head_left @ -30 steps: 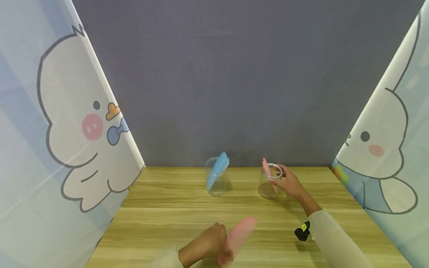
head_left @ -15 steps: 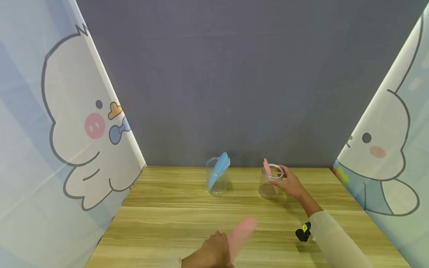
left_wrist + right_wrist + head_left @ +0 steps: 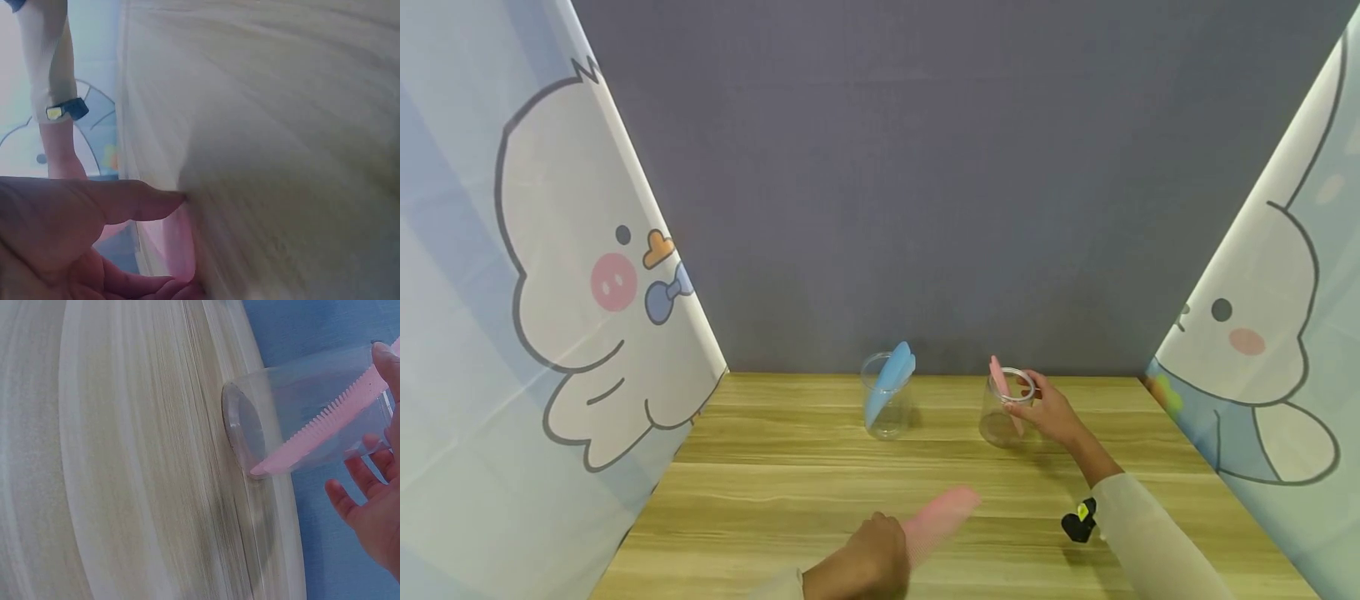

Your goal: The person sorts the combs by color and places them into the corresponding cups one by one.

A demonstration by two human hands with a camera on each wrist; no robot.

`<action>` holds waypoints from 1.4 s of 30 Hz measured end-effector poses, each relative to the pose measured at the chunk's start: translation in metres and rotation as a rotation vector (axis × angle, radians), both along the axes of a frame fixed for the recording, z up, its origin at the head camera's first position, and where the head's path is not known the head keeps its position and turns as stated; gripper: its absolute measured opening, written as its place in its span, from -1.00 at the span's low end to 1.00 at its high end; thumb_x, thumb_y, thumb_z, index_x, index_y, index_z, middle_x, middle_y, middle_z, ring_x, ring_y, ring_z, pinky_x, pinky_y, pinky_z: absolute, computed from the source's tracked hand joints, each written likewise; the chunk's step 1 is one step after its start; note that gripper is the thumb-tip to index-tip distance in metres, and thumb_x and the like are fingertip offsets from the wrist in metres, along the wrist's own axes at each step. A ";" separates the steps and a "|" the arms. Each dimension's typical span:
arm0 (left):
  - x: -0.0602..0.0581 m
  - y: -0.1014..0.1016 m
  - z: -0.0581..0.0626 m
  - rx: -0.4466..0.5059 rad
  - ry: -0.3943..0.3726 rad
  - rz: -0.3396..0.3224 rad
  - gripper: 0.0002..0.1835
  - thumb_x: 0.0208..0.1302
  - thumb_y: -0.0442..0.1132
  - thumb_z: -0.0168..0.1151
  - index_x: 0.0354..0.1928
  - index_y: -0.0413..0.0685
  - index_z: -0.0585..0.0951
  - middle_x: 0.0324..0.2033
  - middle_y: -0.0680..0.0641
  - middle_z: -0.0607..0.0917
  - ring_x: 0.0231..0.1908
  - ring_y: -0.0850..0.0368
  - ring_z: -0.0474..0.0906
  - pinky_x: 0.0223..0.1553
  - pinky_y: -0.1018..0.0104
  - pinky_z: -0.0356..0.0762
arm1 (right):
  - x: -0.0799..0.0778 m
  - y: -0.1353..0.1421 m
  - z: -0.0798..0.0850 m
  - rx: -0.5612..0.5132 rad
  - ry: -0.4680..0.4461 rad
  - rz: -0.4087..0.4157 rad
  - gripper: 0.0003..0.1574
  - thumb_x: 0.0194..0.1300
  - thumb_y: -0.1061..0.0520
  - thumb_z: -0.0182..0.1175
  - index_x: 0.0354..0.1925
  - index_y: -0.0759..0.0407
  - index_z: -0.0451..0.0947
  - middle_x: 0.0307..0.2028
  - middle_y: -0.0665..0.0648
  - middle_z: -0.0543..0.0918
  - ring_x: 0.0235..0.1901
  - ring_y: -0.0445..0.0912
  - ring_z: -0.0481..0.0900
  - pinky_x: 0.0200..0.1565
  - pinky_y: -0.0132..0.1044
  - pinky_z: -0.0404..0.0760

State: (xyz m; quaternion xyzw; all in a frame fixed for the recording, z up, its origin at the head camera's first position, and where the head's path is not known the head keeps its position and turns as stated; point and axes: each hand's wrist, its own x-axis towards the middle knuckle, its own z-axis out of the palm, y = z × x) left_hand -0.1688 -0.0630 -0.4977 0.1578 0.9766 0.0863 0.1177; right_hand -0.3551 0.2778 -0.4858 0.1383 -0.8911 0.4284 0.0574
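Observation:
My left hand (image 3: 868,554) holds a pink comb (image 3: 946,517) by its near end, low over the front of the table, with the far end angled to the right. In the left wrist view the thumb (image 3: 147,199) lies along one side of the comb (image 3: 180,244) and fingers curl on the other. My right hand (image 3: 1047,412) grips the rim of a clear plastic jar (image 3: 995,429) standing near the back edge. Inside that jar leans another pink comb (image 3: 325,428), its teeth showing through the wall in the right wrist view.
Left of it stands a second clear jar (image 3: 891,423) with blue combs (image 3: 890,379) leaning out of its top. A black strap with a yellow-green tag (image 3: 1079,518) is on my right sleeve (image 3: 1150,533). A grey panel (image 3: 925,208) rises behind the wooden table (image 3: 760,500).
My left hand has shifted slightly up and left, and the pink comb in it has tipped to a flatter angle. The right hand stays at the jar's rim.

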 end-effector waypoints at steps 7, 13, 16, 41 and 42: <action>-0.017 -0.011 0.009 0.107 -0.008 0.026 -0.71 0.02 -0.31 0.35 -0.27 -0.30 0.48 -0.36 -0.18 0.46 -0.39 0.02 0.43 -0.40 0.17 0.62 | 0.000 0.000 0.000 -0.001 0.001 -0.008 0.08 0.36 -0.09 0.36 0.51 0.38 0.06 0.38 0.47 0.38 0.28 0.42 0.41 0.11 0.26 0.56; -0.033 -0.029 0.018 0.266 0.006 -0.018 -0.67 0.11 -0.29 0.41 -0.18 -0.23 0.47 -0.40 -0.15 0.57 -0.46 0.10 0.54 -0.49 0.28 0.55 | -0.001 0.000 0.000 -0.001 -0.002 -0.011 0.10 0.34 -0.13 0.37 0.53 0.35 0.06 0.39 0.43 0.39 0.26 0.35 0.44 0.04 0.11 0.60; -0.041 -0.035 0.021 0.398 -0.022 -0.039 -0.59 0.12 -0.34 0.39 -0.02 -0.35 0.50 -0.42 -0.15 0.65 -0.54 0.19 0.57 -0.56 0.40 0.54 | -0.001 0.000 0.001 0.003 -0.007 -0.012 0.11 0.34 -0.14 0.37 0.53 0.34 0.04 0.39 0.41 0.39 0.26 0.33 0.44 0.02 0.07 0.61; -0.102 -0.030 0.051 1.048 0.041 0.087 -0.53 0.15 -0.29 0.46 0.10 -0.32 0.61 -0.31 -0.12 0.78 -0.41 0.24 0.72 -0.34 0.29 0.75 | 0.001 -0.001 0.001 -0.009 -0.015 -0.005 0.09 0.36 -0.09 0.36 0.53 0.36 0.04 0.38 0.42 0.39 0.27 0.36 0.44 -0.01 0.02 0.63; -0.104 -0.030 0.053 1.066 0.042 0.091 -0.53 0.16 -0.30 0.46 0.11 -0.34 0.61 -0.30 -0.14 0.78 -0.41 0.21 0.73 -0.32 0.28 0.76 | 0.001 -0.001 0.001 -0.009 -0.014 -0.006 0.09 0.36 -0.09 0.36 0.53 0.36 0.04 0.38 0.41 0.39 0.27 0.37 0.43 -0.01 0.03 0.63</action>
